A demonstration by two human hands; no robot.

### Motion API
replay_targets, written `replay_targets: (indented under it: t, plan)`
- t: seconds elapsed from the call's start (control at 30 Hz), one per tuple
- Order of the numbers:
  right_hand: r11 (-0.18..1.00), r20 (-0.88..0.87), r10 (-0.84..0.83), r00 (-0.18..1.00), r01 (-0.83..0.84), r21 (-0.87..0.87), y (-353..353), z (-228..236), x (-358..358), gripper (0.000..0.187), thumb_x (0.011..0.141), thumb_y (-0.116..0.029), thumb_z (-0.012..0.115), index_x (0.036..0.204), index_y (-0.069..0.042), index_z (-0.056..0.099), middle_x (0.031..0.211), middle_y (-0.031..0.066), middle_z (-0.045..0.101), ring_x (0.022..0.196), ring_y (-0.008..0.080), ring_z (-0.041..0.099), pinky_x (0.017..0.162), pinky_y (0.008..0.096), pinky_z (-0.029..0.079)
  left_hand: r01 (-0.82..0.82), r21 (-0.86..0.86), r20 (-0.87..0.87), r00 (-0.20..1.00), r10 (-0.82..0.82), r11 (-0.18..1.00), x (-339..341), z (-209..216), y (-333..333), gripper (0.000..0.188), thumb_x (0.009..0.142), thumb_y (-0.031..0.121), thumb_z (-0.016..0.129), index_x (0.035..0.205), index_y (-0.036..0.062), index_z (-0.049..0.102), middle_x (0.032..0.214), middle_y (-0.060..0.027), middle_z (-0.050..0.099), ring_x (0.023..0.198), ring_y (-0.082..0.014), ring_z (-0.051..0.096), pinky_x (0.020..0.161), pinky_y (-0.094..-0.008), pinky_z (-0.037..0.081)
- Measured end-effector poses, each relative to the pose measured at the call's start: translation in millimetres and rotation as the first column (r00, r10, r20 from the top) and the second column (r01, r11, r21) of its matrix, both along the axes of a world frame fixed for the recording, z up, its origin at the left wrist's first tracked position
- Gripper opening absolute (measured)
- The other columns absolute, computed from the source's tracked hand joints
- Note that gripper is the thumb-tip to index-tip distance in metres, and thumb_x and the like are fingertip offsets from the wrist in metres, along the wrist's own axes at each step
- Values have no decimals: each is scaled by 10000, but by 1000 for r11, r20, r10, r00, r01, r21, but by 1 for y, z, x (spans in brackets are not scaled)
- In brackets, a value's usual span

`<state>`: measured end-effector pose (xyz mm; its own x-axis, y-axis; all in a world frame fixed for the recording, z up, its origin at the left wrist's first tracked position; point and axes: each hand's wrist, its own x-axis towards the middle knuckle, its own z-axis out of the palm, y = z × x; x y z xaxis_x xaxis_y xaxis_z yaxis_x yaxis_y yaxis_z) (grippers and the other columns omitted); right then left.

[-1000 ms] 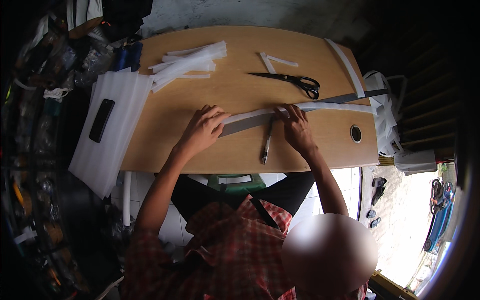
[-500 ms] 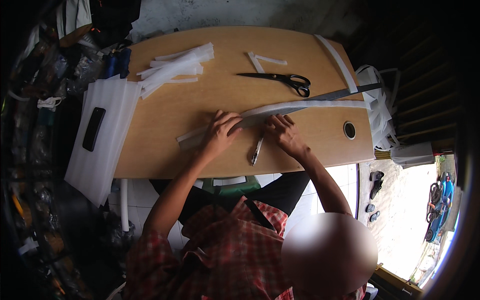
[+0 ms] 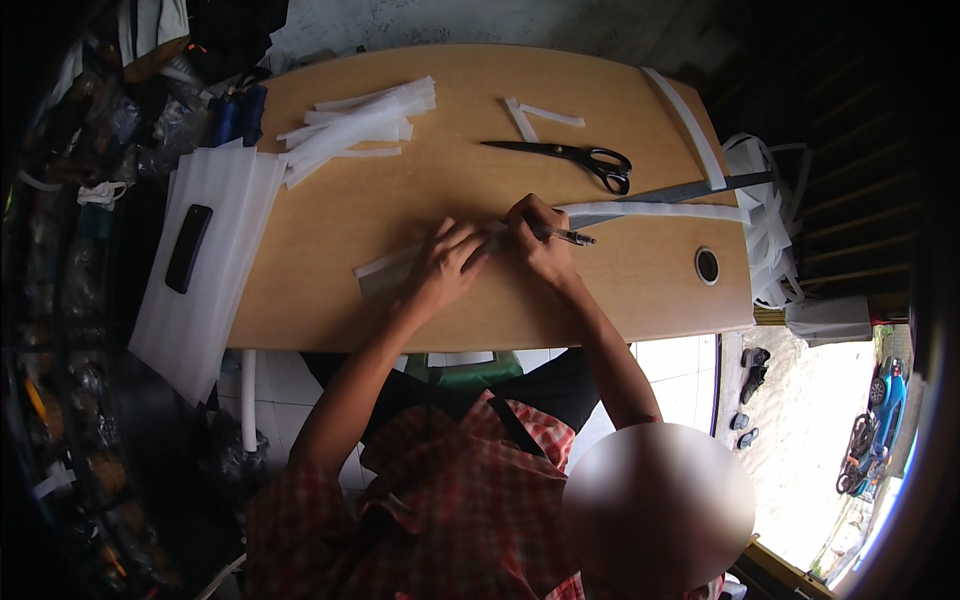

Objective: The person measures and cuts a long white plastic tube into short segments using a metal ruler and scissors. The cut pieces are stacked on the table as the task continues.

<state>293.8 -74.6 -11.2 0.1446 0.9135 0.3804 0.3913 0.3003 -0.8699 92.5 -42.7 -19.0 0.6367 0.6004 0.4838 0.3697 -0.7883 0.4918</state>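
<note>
A long white strip (image 3: pixel 680 211) of thin, soft-looking material runs across the wooden table (image 3: pixel 620 290). A dark grey ruler-like bar (image 3: pixel 700 189) slants across it and passes toward my hands. My left hand (image 3: pixel 447 262) lies on the strip's left part, fingers apart, pressing it down with nothing gripped. Close beside it, my right hand (image 3: pixel 543 240) is closed round a pen (image 3: pixel 572 237), its tip hidden behind the fingers over the strip. Black-handled scissors (image 3: pixel 570 155) rest on the table beyond my right hand.
Cut white strips (image 3: pixel 360 120) are heaped at the far left. A black phone (image 3: pixel 188 249) lies on white sheets (image 3: pixel 225 260) at the left edge. Two short offcuts (image 3: pixel 550 115) lie beyond the scissors. Tangled white strips (image 3: pixel 765 235) hang off the right edge, near a round table hole (image 3: pixel 707 265).
My right hand has picked up the pen from the table and moved left and slightly away from me, over the strip. My left hand has stayed nearly in place.
</note>
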Motion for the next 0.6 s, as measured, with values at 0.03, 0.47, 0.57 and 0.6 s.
replay_targets:
  t: [0.03, 0.47, 0.57, 0.6]
  plan:
    - [1000, 20, -6, 1000, 6, 8, 2, -3, -1, 203, 969, -159, 633, 831, -18, 589, 705, 90, 625, 604, 194, 584, 605, 345, 472, 3, 3, 13, 1000, -3, 1000, 1, 0, 0, 236, 832, 66, 749, 1052, 6, 687, 1070, -109, 663, 957, -338, 586, 873, -445, 502]
    - [995, 224, -18, 974, 40, -95, 5, -7, -6, 225, 985, -171, 599, 839, -3, 564, 701, 242, 606, 663, 442, 615, 619, 468, 475, -8, -13, 17, 1000, 9, 1000, 1, -2, 0, 228, 822, 66, 759, 1031, 0, 695, 1102, -133, 663, 972, -352, 597, 862, -448, 513]
    - [994, 215, -5, 977, 29, -106, 3, -4, -6, 192, 976, -147, 602, 852, -4, 571, 709, 241, 607, 673, 439, 619, 615, 469, 474, -5, -19, -4, 1000, 5, 1000, 0, -2, 1, 237, 820, 57, 759, 1043, -3, 703, 1117, -142, 667, 986, -361, 600, 865, -450, 515]
    - [996, 220, -9, 975, 28, -85, 0, 0, -7, 182, 974, -141, 602, 856, -5, 573, 714, 242, 609, 680, 439, 624, 615, 470, 475, -2, -17, -11, 1000, 1, 1000, 0, -2, 1, 239, 820, 56, 759, 1045, -2, 703, 1117, -142, 667, 986, -362, 601, 866, -450, 515]
